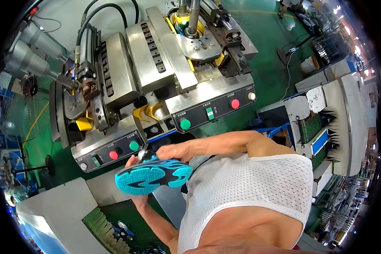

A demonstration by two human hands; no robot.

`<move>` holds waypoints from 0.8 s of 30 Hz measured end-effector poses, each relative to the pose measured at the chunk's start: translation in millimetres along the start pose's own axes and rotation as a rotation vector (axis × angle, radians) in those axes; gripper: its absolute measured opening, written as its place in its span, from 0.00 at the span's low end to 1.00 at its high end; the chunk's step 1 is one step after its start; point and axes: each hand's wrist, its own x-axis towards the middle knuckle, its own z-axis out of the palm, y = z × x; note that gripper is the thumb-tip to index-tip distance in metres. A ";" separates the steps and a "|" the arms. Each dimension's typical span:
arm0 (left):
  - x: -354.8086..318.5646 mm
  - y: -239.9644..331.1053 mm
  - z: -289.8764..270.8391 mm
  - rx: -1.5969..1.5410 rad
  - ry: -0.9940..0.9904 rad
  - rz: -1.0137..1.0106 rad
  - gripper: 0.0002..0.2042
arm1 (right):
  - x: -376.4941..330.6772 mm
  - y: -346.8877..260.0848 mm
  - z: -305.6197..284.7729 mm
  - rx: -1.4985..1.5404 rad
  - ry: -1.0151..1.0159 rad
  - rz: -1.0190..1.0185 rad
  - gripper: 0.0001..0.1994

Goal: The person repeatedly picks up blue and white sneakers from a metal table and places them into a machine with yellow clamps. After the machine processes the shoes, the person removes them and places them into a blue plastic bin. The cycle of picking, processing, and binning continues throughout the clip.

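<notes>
A sports shoe with a bright blue and black sole is held in front of my body, its sole turned up toward me. My left hand is closed round it from below; the shoe hides most of that hand, and a few fingertips show past the far edge. Over the shoe's far side lies my right hand, its fingers curled onto the upper. A small dark and metallic piece shows beside those fingers; what it is I cannot make out.
Just beyond the shoe stands a steel two-station machine with green and red buttons on its panels. On the right, a white housing with a bristle-fringed opening rises near my elbow. Another fringed opening at lower left has shoes inside.
</notes>
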 end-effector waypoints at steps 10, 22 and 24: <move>-9.1 -34.2 17.1 0.119 0.206 -0.106 0.19 | -59.4 -67.5 -11.5 0.021 0.232 -0.390 0.25; -34.3 -66.3 -12.3 0.166 0.312 -0.235 0.16 | -50.8 -43.0 4.7 0.230 0.290 -0.394 0.27; -37.1 -71.8 -12.9 0.166 0.306 -0.259 0.16 | -51.9 -41.0 10.4 0.231 0.340 -0.400 0.27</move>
